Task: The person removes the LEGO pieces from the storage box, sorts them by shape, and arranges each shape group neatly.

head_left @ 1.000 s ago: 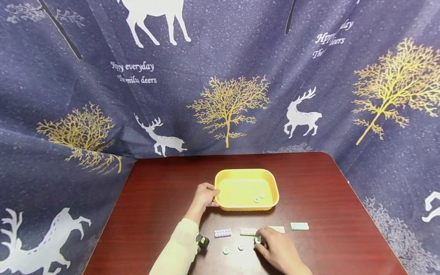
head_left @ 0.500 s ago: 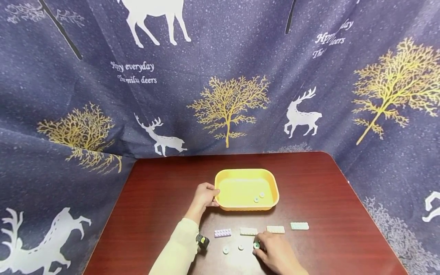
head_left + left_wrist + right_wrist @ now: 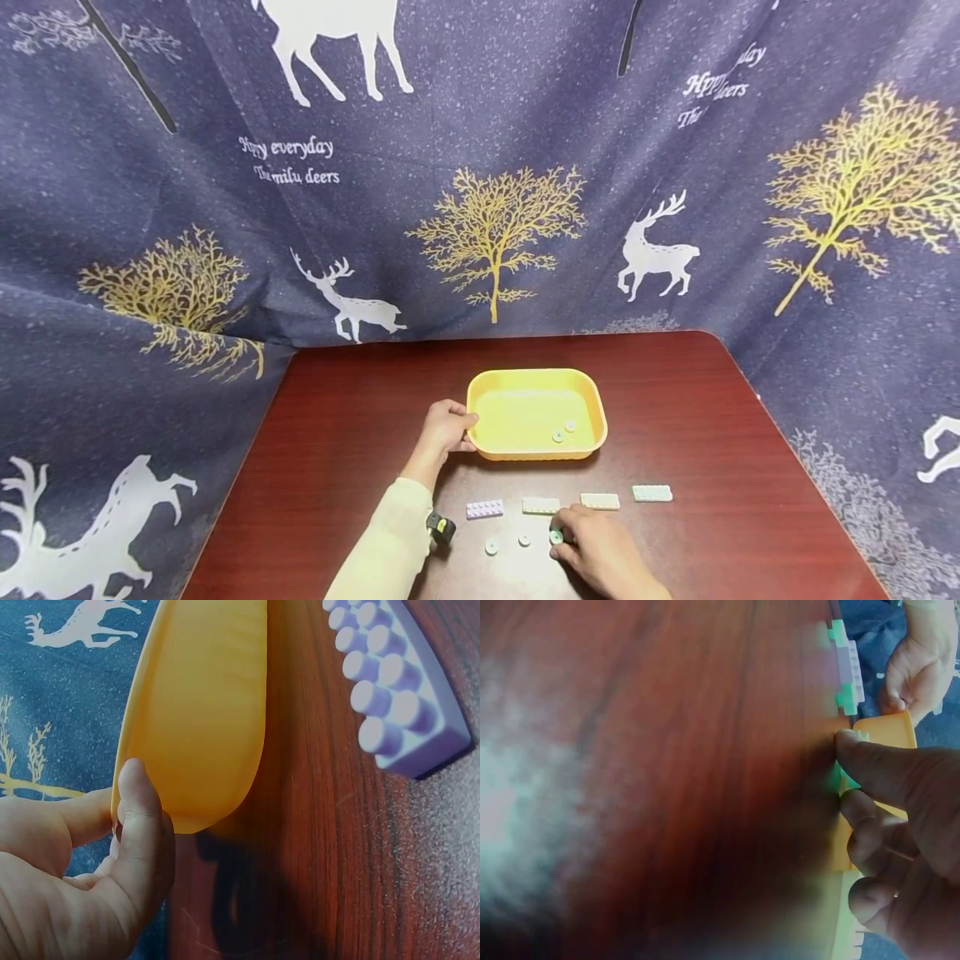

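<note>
My left hand (image 3: 446, 427) grips the left rim of a yellow plastic tray (image 3: 536, 455), thumb inside and fingers outside; the left wrist view shows this grip close up. Near the front of the table, my right hand (image 3: 603, 546) pinches a small green round toy piece (image 3: 556, 537) between thumb and fingers, right at the tabletop. Left of it lie two pale round pieces, one nearer piece (image 3: 524, 540) and one farther piece (image 3: 491, 547). Inside the tray, a pair of similar round pieces (image 3: 558, 436) lies toward the right front.
Between tray and right hand runs a row of studded toy bricks: a purple brick (image 3: 484, 509), a pale green brick (image 3: 541, 505), a cream brick (image 3: 600, 501) and a mint brick (image 3: 652, 493). A deer-patterned cloth (image 3: 495, 125) hangs behind the red-brown table (image 3: 345, 400).
My right hand has drawn slightly left and toward me with the green round piece, uncovering the cream brick. My left hand stays on the tray's rim.
</note>
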The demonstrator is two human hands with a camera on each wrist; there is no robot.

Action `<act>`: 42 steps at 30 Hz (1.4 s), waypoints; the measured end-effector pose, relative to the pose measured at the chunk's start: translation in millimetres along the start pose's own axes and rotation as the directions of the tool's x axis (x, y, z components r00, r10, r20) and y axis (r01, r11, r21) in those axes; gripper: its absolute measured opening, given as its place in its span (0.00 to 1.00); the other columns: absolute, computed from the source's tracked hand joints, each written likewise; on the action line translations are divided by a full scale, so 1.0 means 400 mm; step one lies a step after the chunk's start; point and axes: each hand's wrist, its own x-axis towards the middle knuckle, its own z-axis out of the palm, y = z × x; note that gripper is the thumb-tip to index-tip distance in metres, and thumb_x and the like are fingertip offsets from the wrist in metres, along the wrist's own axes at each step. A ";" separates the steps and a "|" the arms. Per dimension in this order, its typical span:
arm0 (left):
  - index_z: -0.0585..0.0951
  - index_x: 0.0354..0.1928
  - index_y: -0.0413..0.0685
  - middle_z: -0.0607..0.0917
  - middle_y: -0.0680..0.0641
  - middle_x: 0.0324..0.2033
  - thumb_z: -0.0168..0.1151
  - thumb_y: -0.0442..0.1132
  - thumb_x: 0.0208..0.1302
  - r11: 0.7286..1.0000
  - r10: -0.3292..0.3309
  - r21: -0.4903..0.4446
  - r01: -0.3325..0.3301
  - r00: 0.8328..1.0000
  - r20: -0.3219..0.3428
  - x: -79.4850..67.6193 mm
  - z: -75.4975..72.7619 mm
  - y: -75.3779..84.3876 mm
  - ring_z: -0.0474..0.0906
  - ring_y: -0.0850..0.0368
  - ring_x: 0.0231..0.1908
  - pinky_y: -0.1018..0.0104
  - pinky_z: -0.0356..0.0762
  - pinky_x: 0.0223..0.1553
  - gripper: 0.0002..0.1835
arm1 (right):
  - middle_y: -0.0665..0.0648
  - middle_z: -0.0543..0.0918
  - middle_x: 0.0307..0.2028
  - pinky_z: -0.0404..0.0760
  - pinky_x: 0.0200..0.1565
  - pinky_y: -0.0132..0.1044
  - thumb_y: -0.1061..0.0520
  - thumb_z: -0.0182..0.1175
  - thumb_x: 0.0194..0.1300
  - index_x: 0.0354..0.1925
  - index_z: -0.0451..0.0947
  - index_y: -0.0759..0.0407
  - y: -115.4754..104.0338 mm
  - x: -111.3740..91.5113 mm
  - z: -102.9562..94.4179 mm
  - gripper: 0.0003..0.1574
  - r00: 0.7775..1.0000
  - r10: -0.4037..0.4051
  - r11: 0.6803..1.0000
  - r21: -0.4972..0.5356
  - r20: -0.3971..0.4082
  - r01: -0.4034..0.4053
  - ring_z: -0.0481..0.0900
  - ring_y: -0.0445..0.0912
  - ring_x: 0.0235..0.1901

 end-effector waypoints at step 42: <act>0.74 0.48 0.30 0.81 0.35 0.36 0.65 0.28 0.67 1.000 -0.004 -0.003 0.004 1.000 0.004 0.000 -0.006 0.006 0.82 0.50 0.24 0.60 0.93 0.26 0.13 | 0.36 0.71 0.27 0.70 0.24 0.29 0.45 0.79 0.51 0.39 0.81 0.46 -0.007 0.007 -0.010 0.20 1.000 0.008 1.000 -0.007 0.009 -0.008 0.67 0.30 0.26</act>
